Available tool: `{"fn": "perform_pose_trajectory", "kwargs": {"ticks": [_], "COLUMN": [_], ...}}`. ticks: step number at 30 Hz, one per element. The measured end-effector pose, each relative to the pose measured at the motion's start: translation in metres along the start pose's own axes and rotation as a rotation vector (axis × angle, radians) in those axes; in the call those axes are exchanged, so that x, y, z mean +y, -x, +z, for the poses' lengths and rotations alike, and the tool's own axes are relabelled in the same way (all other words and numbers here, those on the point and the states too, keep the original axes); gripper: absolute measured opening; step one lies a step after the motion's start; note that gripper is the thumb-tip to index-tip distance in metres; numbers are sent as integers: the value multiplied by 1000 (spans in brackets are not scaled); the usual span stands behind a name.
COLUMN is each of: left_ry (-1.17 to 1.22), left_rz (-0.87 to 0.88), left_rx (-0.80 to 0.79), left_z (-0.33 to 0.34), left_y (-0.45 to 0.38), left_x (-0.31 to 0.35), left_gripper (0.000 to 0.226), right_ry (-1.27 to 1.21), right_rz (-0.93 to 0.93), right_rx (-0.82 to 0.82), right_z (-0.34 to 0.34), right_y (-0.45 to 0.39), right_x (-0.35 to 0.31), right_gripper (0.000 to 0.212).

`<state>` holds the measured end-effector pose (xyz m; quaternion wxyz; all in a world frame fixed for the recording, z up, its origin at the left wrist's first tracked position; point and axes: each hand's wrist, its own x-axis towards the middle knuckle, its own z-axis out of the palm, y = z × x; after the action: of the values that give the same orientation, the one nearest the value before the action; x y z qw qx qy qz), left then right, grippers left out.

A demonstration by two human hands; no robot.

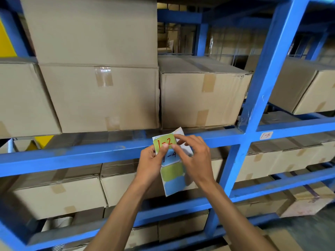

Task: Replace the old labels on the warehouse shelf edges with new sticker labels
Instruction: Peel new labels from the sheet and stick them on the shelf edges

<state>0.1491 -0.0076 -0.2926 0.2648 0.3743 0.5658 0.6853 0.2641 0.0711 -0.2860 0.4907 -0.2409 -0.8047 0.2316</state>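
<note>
Head camera gives me the blue steel rack [261, 73] filling the view, its shelves packed with taped cardboard boxes [101, 98]. Across the middle runs the blue shelf edge [72, 154]; to the right, a white label [266, 135] reading 1-5 is stuck on the next bay's beam. In front of the beam I see the sticker sheet [173, 180] held upright, with green and blue stickers. My left hand [151, 163] grips its left side, thumb on the green 1-2 sticker [165, 143]. My right hand [193, 154] pinches that sticker's right edge.
</note>
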Motion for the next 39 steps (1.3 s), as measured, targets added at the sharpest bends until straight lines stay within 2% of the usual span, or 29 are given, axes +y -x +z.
{"fn": "perform_pose_trajectory", "kwargs": {"ticks": [4,7,14,17,21,39], "left_ry": [-94,-121,-276,-332,-391,-326], "left_rz": [-16,14,62,143,213,215], "left_rx": [-65,-99,15,52,70,14], "left_z": [1,2,-7,-13,-20,-46], "left_y": [2,6,5,2,-2,-7], "left_x": [-1,-5,-5,2,10,20], "left_gripper": [25,11,16,20,20,34], "right_ry": [-105,-149,-324,-458,-501,-691], "right_rz": [49,97,214,307,376,505], "right_rx": [64,27,-134,-200,-257,-298], "right_z": [-4,-6,-4,-3,-2,15], "right_y": [-7,-8,-24,-33,-44,-69], "right_x": [6,5,-4,-13,-24,-50], "right_gripper": [17,12,13,14,14,19]}}
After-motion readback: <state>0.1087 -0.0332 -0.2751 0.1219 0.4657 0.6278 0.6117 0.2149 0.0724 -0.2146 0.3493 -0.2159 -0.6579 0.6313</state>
